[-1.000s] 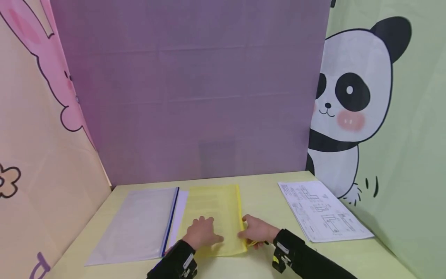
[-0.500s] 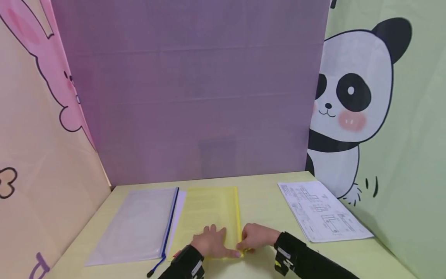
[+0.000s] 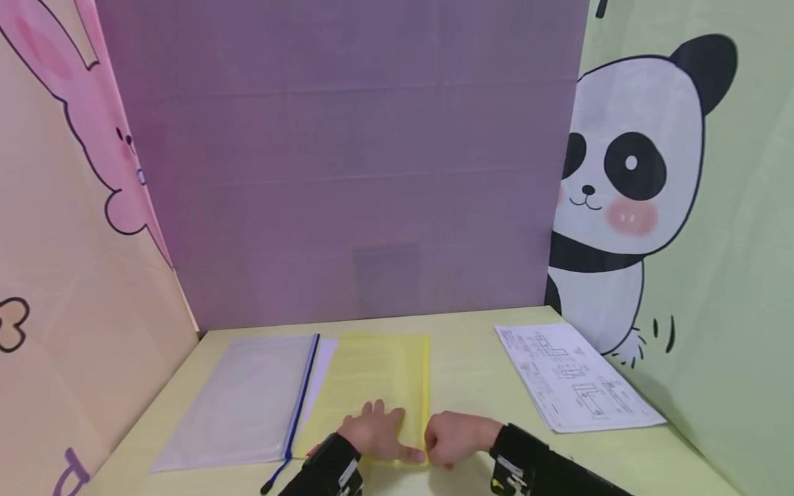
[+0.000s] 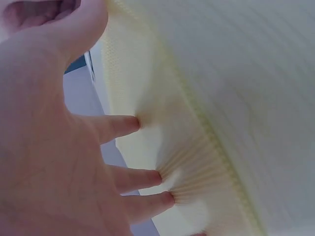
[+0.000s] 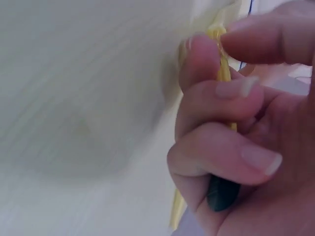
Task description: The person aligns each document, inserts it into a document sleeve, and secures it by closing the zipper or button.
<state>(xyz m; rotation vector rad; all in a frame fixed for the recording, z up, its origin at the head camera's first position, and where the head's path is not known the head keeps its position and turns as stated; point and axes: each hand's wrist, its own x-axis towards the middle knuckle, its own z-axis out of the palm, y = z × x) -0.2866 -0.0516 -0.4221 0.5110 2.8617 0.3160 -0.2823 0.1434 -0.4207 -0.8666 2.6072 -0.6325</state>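
Note:
A translucent yellow zip file bag (image 3: pixel 366 365) lies on the table in front of me, its yellow zipper along the right edge. Spread across its lower part, my left hand (image 3: pixel 375 434) presses down; in the left wrist view its straight fingers (image 4: pixel 142 179) dimple and wrinkle the bag's surface. At the lower right corner, my right hand (image 3: pixel 459 439) grips the zipper pull. The right wrist view shows the pull's yellow cord (image 5: pixel 224 71) pinched at the thumb, and its dark end (image 5: pixel 223 194) showing below the curled fingers. The slider itself is hard to make out.
Left of the yellow bag lies a clear file bag (image 3: pixel 242 399) with a blue zipper (image 3: pixel 302 399), its pull hanging toward the near edge. A pale sheet (image 3: pixel 324 358) shows between the bags. Printed papers (image 3: pixel 577 379) with drawings lie at the right. A purple backdrop (image 3: pixel 347 165) stands behind.
My left hand has slid right and nearer me, pressing near the bag's lower edge. My right hand has come down to the corner and curled round the zipper pull. The blue pull has come into view.

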